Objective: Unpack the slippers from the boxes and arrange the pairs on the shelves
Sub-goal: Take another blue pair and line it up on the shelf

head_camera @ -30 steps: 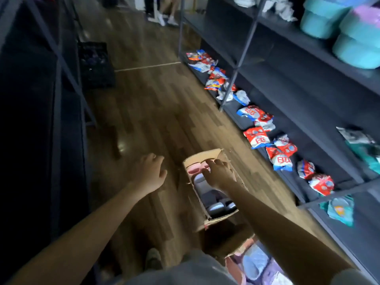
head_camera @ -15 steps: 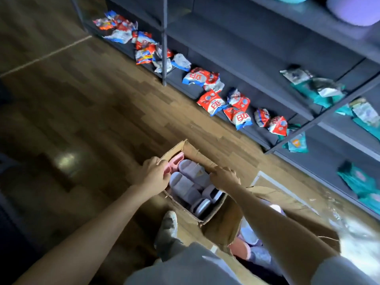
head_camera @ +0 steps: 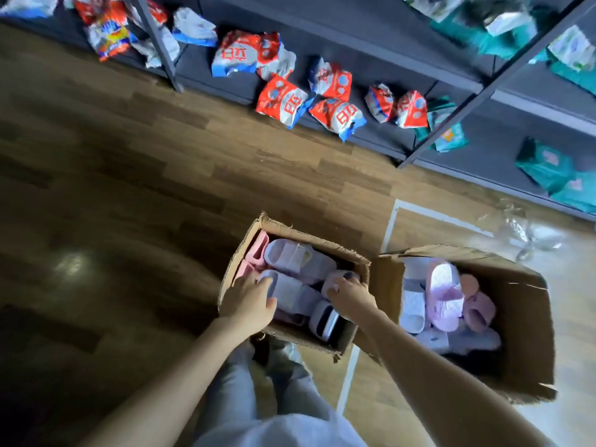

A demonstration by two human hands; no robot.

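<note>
Brown corrugated cardboard makes up the small box (head_camera: 310,237) into which both hands reach. The left hand (head_camera: 248,304) comes in over the near-left wall, and its fingers (head_camera: 266,283) curl round the end of a lilac slipper (head_camera: 293,290) that lies slantwise through the middle of the box. Just beyond those fingers lies a second lilac slide (head_camera: 298,256), and to their left pink slippers (head_camera: 256,251) stand on edge against the box wall. The right hand (head_camera: 350,296) is just inside the right wall, its fingers (head_camera: 351,278) and thumb bent narrowly round the rounded end of a pale slipper (head_camera: 332,280). Below its thumb a white slipper with a dark insole (head_camera: 325,321) stands on its side.

To the right of the right-hand fingers, just past the wall, a larger cardboard box (head_camera: 522,285) lies open with a pink slide (head_camera: 445,295), a white slide (head_camera: 412,304) and a peach slipper (head_camera: 477,304) heaped inside. Well beyond both sets of fingers, across the wood floor (head_camera: 129,162), dark grey shelves (head_camera: 371,30) carry red and blue packets (head_camera: 280,100) on the lowest board and teal packets (head_camera: 545,169) further right. Crumpled clear plastic (head_camera: 532,235) lies on the floor beyond the larger box
</note>
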